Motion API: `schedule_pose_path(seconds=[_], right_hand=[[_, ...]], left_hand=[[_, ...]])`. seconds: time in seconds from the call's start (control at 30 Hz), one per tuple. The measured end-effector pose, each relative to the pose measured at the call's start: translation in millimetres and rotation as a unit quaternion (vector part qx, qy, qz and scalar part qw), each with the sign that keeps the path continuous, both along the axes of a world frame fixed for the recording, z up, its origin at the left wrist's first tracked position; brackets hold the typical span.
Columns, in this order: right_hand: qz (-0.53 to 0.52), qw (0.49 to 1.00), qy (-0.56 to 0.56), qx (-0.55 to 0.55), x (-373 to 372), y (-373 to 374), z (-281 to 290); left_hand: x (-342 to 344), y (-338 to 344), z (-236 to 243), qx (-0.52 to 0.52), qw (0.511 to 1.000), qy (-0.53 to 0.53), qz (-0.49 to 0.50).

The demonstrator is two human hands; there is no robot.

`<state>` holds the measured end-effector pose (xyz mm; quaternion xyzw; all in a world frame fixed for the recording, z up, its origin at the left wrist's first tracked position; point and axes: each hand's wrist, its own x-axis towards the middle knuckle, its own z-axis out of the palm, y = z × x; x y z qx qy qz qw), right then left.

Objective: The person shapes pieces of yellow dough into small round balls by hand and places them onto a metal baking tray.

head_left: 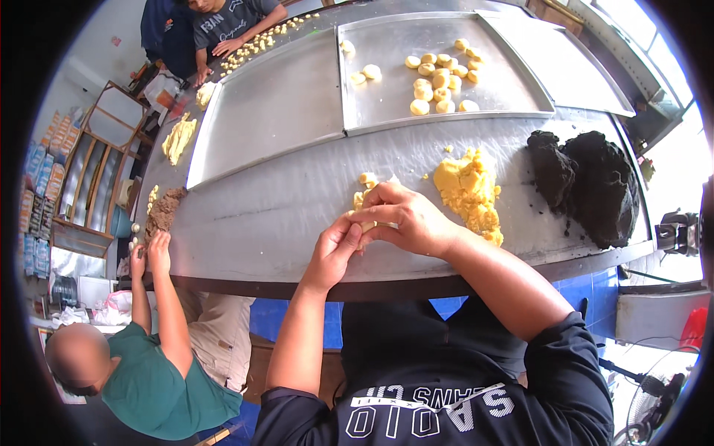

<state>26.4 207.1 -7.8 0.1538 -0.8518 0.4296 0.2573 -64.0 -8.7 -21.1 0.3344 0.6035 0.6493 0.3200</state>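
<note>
At the near middle of the metal table, my left hand [335,251] and my right hand [396,217] meet, fingers closed around a small piece of pale dough [370,227], which they partly hide. A few small dough pieces [367,180] lie just behind my fingers. A crumbly yellow lump [463,183] sits to the right of my right hand, and a large dark, almost black mass [599,186] lies further right, near the table's end.
Metal trays [268,104] span the back, the middle one holding several round dough balls [442,83]. A co-worker in green [160,394] handles pieces beside a brown lump [165,212] at left. People [230,30] work at the far left corner. A fan [654,394] stands lower right.
</note>
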Motion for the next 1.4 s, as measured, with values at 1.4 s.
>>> schedule_pose_path(seconds=[1.4], right_hand=[[-0.019, 1.0, -0.013, -0.014, -3, 4, 5]], left_hand=[[-11, -4, -9, 0.044, 0.998, 0.031, 0.023]])
